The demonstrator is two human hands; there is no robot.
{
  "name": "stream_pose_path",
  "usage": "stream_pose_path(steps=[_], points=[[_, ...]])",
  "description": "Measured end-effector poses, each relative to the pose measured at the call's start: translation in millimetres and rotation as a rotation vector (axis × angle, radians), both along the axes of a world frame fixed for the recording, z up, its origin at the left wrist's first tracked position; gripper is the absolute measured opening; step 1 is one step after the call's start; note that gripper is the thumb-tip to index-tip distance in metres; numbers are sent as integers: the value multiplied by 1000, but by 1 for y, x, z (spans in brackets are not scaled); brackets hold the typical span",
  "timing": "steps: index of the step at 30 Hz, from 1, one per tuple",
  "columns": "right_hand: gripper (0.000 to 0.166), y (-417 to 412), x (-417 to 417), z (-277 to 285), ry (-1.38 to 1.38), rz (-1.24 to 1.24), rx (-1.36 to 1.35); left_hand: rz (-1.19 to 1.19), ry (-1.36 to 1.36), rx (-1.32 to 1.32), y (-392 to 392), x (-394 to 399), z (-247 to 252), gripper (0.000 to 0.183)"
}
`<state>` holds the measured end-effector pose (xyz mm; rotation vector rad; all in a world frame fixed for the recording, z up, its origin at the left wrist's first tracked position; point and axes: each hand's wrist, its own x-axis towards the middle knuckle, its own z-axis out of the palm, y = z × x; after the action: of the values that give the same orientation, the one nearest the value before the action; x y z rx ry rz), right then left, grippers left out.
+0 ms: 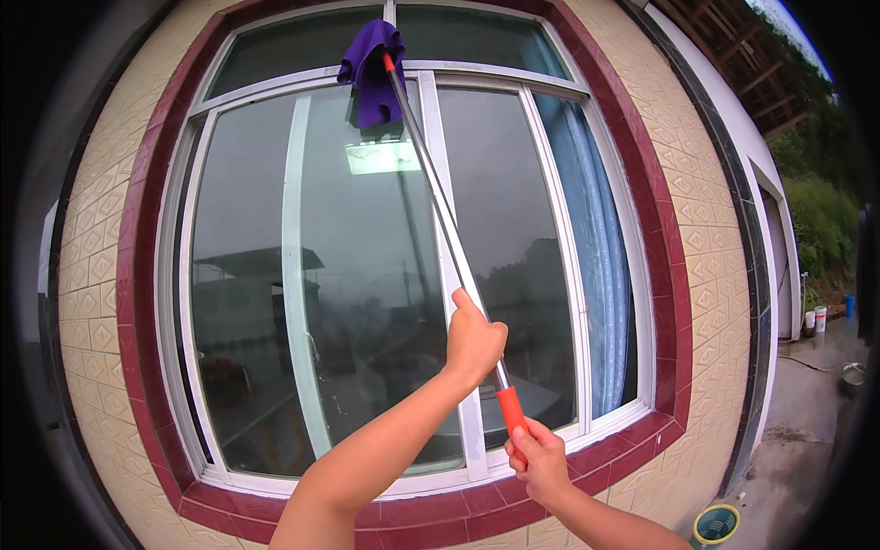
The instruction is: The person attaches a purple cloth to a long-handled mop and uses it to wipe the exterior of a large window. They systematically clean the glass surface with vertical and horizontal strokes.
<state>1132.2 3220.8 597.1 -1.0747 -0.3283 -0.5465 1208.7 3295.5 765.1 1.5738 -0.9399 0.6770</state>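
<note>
A metal pole slants up across a sliding window with white frames. My left hand is closed around the bare metal of its lower half. Below that, my right hand grips the orange handle at the pole's bottom end. At the top end hangs a purple cloth, draped over the pole's head and covering it. The cloth lies over the crossbar between the upper and lower panes; whether it presses on the glass I cannot tell.
A blue curtain hangs behind the right side. Dark red tiles border the window, set in a beige tiled wall. On the ground at lower right stands a yellow-rimmed basket or bucket. Farther off are a metal pot and white containers.
</note>
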Motion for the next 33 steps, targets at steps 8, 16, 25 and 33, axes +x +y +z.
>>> stream_pose_path(steps=[8,16,25,33], points=[[34,-133,-22,8,16,3,-79,52,-48,-111,-119,-7,-3,37],[31,-216,-40,13,33,-56,-144,128,-111,-122,-193,-19,2,38],[34,-222,-81,60,127,100,-63,258,40,-213,-187,-36,134,32],[31,-252,-78,101,61,92,-119,210,33,-208,-224,-13,182,22]])
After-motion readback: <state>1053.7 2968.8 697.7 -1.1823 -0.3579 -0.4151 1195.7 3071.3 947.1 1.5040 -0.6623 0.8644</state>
